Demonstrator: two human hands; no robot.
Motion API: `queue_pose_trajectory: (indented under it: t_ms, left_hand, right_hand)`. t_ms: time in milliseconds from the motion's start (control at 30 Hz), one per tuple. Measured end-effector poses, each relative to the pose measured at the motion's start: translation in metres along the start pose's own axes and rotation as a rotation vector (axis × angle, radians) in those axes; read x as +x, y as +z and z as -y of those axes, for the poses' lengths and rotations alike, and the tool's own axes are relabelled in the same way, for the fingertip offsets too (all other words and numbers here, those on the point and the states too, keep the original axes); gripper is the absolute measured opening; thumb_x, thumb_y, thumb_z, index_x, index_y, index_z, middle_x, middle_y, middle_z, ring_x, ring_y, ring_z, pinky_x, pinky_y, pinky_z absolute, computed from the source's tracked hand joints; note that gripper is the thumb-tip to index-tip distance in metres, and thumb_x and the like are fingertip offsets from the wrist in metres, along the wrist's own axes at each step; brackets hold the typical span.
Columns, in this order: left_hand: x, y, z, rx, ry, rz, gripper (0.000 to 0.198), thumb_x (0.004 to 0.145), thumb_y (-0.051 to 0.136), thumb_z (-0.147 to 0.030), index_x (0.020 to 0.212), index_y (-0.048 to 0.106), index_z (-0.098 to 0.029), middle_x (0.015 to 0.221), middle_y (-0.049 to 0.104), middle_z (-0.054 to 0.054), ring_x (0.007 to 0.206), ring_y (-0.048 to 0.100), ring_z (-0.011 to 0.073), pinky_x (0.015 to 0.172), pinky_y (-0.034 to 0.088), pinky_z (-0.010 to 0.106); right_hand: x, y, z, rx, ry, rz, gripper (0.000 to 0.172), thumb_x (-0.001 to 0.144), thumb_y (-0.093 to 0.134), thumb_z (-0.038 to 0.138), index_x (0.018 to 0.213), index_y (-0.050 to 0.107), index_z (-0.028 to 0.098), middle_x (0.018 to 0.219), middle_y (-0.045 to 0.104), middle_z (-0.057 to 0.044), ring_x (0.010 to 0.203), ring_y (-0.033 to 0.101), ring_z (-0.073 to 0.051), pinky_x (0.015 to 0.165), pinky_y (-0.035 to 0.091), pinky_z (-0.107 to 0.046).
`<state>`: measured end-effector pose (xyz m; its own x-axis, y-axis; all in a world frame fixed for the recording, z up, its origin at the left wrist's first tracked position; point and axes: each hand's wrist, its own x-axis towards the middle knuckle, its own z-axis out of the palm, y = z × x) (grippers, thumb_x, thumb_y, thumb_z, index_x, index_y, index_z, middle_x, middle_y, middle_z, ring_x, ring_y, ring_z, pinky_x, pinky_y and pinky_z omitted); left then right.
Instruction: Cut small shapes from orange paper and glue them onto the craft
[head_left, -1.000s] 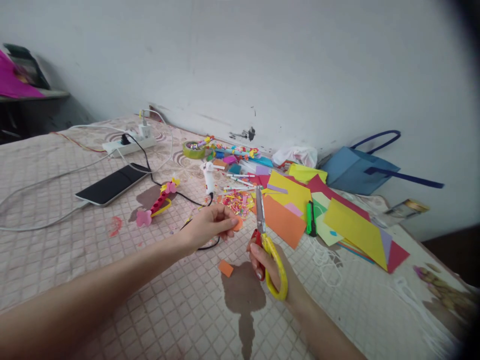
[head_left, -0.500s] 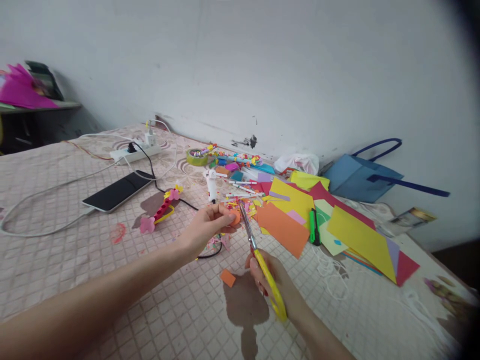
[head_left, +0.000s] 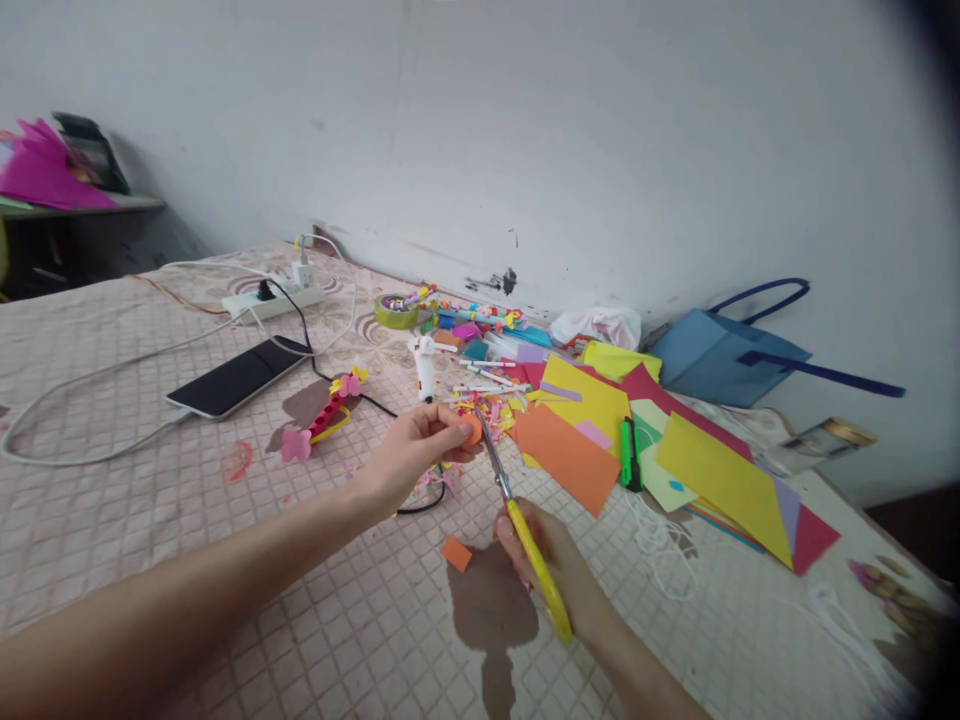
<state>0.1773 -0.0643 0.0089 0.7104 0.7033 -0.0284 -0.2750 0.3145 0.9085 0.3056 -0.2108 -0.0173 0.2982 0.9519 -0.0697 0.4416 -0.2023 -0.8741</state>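
Observation:
My left hand (head_left: 420, 445) pinches a small orange paper piece (head_left: 472, 431) above the tiled tabletop (head_left: 225, 560). My right hand (head_left: 551, 565) grips yellow-handled scissors (head_left: 517, 520), whose blades point up and left and meet the orange piece. An orange paper scrap (head_left: 455, 553) lies on the table just below the hands, beside a brown stain (head_left: 491, 610).
Sheets of coloured paper (head_left: 660, 440) and a green marker (head_left: 625, 440) lie to the right. A glue gun (head_left: 426, 368), pens and paper bits sit behind. A phone (head_left: 236, 377), power strip (head_left: 274, 300) and cables lie left. A blue bag (head_left: 724, 345) leans on the wall.
The scissors tilted from upright to leaning left and their blades reached the orange piece in my left hand. The view shifted slightly.

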Motion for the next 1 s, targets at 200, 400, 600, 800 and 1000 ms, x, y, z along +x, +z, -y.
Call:
queue_pose_trajectory:
  t_ms: [200, 400, 600, 800, 1000]
  left_hand:
    - [-0.0013, 0.0014, 0.0006, -0.006, 0.003, -0.011, 0.021, 0.071, 0.071, -0.029, 0.073, 0.057, -0.013, 0.077, 0.067, 0.004, 0.072, 0.063, 0.0123, 0.07, 0.05, 0.026]
    - [-0.0011, 0.0019, 0.0026, -0.017, 0.008, -0.03, 0.021, 0.07, 0.071, -0.027, 0.073, 0.056, -0.013, 0.078, 0.067, 0.004, 0.072, 0.063, 0.0126, 0.07, 0.05, 0.026]
    - [-0.0019, 0.0024, 0.0016, -0.012, 0.011, -0.029, 0.02, 0.071, 0.07, -0.027, 0.074, 0.056, -0.013, 0.077, 0.067, 0.004, 0.071, 0.064, 0.013, 0.07, 0.051, 0.026]
    - [-0.0021, 0.0026, 0.0023, -0.011, 0.021, -0.031, 0.02, 0.071, 0.07, -0.027, 0.073, 0.056, -0.013, 0.077, 0.067, 0.004, 0.07, 0.063, 0.0124, 0.071, 0.051, 0.027]
    - [-0.0016, 0.0019, 0.0035, -0.017, 0.018, -0.029, 0.021, 0.071, 0.071, -0.028, 0.073, 0.055, -0.013, 0.077, 0.067, 0.004, 0.071, 0.063, 0.0122, 0.07, 0.051, 0.027]
  right_hand:
    - [-0.0009, 0.0004, -0.002, -0.021, -0.005, 0.007, 0.038, 0.083, 0.046, 0.052, 0.064, 0.039, 0.02, 0.057, 0.033, 0.005, 0.052, 0.032, -0.01, 0.049, 0.025, -0.024]
    - [-0.0004, 0.0002, 0.0013, -0.046, -0.012, 0.004, 0.038, 0.083, 0.045, 0.053, 0.065, 0.04, 0.02, 0.058, 0.034, 0.005, 0.053, 0.033, -0.011, 0.049, 0.026, -0.024]
    - [-0.0013, 0.0004, 0.0002, -0.035, -0.003, 0.011, 0.032, 0.083, 0.048, 0.048, 0.068, 0.041, 0.02, 0.059, 0.036, 0.005, 0.053, 0.034, -0.01, 0.049, 0.027, -0.023]
    - [-0.0014, 0.0001, 0.0002, -0.047, -0.019, 0.006, 0.032, 0.083, 0.048, 0.046, 0.066, 0.041, 0.02, 0.059, 0.036, 0.005, 0.054, 0.033, -0.011, 0.05, 0.027, -0.024]
    - [-0.0011, 0.0005, -0.0013, -0.059, -0.026, -0.007, 0.033, 0.083, 0.048, 0.048, 0.066, 0.039, 0.02, 0.06, 0.035, 0.004, 0.056, 0.032, -0.011, 0.051, 0.027, -0.024]
